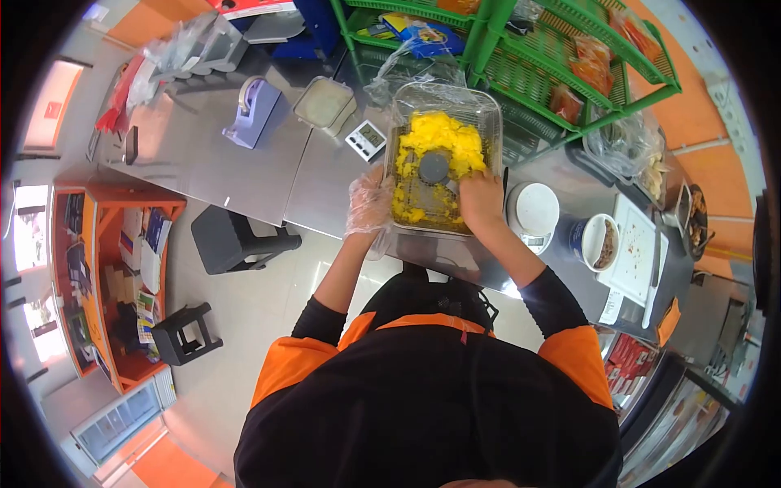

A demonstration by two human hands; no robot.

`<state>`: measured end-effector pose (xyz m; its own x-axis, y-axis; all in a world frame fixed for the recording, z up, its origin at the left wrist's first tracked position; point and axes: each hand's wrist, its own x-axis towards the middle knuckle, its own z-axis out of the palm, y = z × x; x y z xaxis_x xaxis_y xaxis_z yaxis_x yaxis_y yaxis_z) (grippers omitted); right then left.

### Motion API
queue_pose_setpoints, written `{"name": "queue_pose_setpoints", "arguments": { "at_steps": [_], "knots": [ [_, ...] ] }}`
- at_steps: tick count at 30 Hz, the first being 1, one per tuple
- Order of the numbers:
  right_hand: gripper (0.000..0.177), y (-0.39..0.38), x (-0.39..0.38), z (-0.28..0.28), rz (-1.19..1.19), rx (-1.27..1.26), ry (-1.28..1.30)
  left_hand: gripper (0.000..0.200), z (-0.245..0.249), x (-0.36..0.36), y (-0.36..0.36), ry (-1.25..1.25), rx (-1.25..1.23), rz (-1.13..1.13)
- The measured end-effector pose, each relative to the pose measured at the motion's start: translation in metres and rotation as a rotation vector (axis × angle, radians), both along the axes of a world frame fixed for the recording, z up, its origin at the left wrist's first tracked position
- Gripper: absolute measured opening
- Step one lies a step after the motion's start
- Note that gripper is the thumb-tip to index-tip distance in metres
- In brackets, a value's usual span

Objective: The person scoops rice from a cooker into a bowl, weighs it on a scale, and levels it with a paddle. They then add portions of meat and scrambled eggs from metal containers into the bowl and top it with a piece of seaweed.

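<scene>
A clear rectangular plastic container [446,96] stands on the steel counter in front of me. Bright yellow, crumbly food [443,137] is heaped toward its far end, with thinner scraps spread near its close end. A grey round piece [434,167] sits in the middle of the food. My left hand [368,205], in a loose clear plastic glove, is closed at the container's left wall; its fingertips are partly hidden. My right hand [482,201] reaches over the right wall, its curled fingers in the yellow food.
Left of the container are a digital timer [366,140], a square tub [325,106] and a tape dispenser [252,114]. At right stand a white round bowl [534,209] on a scale, a tub [600,242] and a white board [639,244]. Green racks [561,57] rise behind.
</scene>
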<state>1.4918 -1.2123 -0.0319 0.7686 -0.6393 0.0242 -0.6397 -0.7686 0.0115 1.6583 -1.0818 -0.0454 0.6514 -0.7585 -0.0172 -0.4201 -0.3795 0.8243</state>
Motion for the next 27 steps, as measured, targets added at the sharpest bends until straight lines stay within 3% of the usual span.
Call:
{"name": "queue_pose_setpoints", "arguments": {
  "at_steps": [8,13,16,19,27],
  "knots": [
    [0.009,-0.008,-0.001,-0.003,0.212,-0.095,-0.037,0.026,0.013,0.001,0.002,-0.015,0.027,-0.018],
    [0.02,-0.015,0.003,0.012,0.201,0.02,0.044,0.029,0.009,0.004,0.004,0.008,-0.008,-0.046],
    [0.03,-0.016,0.003,0.033,0.28,-0.071,-0.083,0.03,0.0,0.004,0.004,-0.011,-0.07,-0.044],
    [0.035,-0.018,0.014,0.046,0.215,-0.172,-0.027,0.031,-0.011,0.004,0.006,-0.047,-0.01,-0.042],
    [0.036,-0.035,0.045,0.004,0.389,-0.128,-0.047,0.03,-0.023,0.004,0.007,-0.126,-0.036,-0.087]
  ]
}}
